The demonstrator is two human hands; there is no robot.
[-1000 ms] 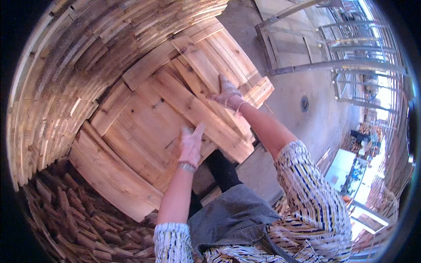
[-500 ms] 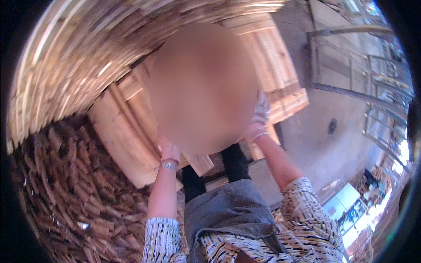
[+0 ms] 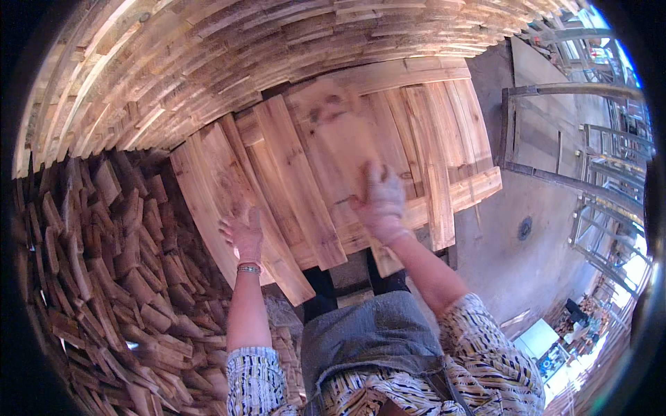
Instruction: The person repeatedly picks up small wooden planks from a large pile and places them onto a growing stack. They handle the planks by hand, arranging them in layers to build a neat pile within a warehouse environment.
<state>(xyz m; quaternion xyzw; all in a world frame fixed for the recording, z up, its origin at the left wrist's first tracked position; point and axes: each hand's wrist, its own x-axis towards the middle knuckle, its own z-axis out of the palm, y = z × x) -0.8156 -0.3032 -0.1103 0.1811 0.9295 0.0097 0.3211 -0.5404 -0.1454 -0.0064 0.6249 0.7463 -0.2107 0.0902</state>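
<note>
Several pale wooden boards lie side by side in front of me, forming a rough panel. My left hand [image 3: 243, 234], a bracelet at its wrist, is over the wide left board [image 3: 211, 187] with its fingers spread. My right hand [image 3: 383, 204] wears what looks like a pale glove and is slightly blurred. Its thumb and fingers are apart above the boards, and I see nothing held. Between the hands lies a loose narrow board [image 3: 302, 180], angled toward my legs. A short narrow board [image 3: 438, 208] lies across the panel's right part.
A tall stack of planks [image 3: 277, 52] rises along the far side. Heaped wood offcuts [image 3: 132, 249] cover the left. Concrete floor [image 3: 492, 256] lies to the right, with metal frames [image 3: 576, 128] beyond it. A white table-like object [image 3: 538, 340] stands at the lower right.
My left hand now shows spread fingers, further left; my right hand has moved inward over the boards. Earlier, a round blur hid the middle and the fingers. The view has shifted slightly.
</note>
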